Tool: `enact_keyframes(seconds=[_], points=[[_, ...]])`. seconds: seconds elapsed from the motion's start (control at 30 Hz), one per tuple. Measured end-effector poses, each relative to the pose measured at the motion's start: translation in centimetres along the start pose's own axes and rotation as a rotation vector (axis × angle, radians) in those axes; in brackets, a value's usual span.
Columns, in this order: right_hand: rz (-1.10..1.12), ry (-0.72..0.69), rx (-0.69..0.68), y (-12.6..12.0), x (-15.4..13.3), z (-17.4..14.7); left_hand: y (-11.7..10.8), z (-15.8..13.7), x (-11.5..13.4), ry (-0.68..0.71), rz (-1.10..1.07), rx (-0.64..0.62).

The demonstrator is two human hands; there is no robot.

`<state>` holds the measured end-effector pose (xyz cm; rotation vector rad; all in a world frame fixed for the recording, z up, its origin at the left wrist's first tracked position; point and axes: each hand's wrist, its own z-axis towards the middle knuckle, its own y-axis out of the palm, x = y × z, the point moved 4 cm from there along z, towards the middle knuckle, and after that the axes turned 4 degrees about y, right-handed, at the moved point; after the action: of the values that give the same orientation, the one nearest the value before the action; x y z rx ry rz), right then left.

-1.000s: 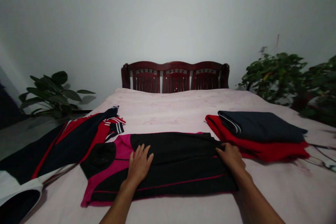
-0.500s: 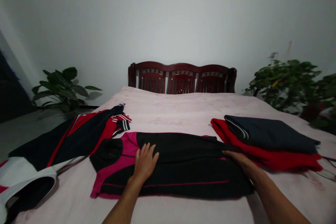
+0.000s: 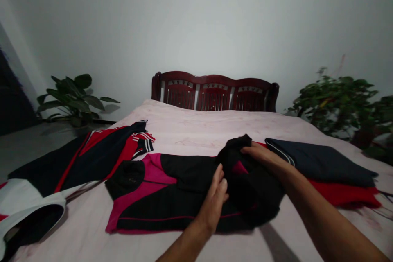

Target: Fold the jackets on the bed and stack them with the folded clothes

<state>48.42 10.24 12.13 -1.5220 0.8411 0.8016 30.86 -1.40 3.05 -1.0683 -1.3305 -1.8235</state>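
As the hem end of the black-and-magenta high-collared top (image 3: 181, 202) is held up off the pink bedspread (image 3: 119, 249), a fold seems to be in hand, and it looks only part made! The lifted cloth is pinched near its far edge by the right hand (image 3: 264, 157), thumb and fingers closed on it. The left hand (image 3: 211, 204), meanwhile, is set over the middle of the top, its fingers stretched and kept close together; nothing is seen to be gripped by it, and whether the cloth is pressed there cannot be told.

The collar end is left lying flat, and the magenta shoulder panels are plainly shown. The raised part, though, is bunched and hollow, a glimpse of magenta caught inside. Off to one side, the striped navy-and-red garment (image 3: 101, 159) is spread out past the collar; on the other, a folded navy garment (image 3: 319, 161) is borne by a red garment (image 3: 344, 194), with the right forearm stretched in front.

What is called for next, by this reading: the raised end needs to be laid evenly toward the collar, the fold line guided by the left hand, and the bunching smoothed before the cloth is released.
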Motion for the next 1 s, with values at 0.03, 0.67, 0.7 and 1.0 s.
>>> enact_keyframes(seconds=[0.03,0.67,0.7,1.0], points=[[-0.022,-0.001,-0.068,1.6,-1.6,-0.2,0.4,0.3,-0.1,-0.049,-0.125,0.001],[-0.622,-0.428,-0.159,18.3,3.5,-5.1,-16.1,0.9,2.2,-0.276,0.469,0.339],[-0.620,-0.444,-0.168,18.3,3.3,-5.8,-16.6,1.1,2.6,-0.254,0.550,0.378],[-0.377,-0.490,-0.201,17.0,4.0,-9.3,-18.3,0.8,5.6,0.081,1.001,0.483]])
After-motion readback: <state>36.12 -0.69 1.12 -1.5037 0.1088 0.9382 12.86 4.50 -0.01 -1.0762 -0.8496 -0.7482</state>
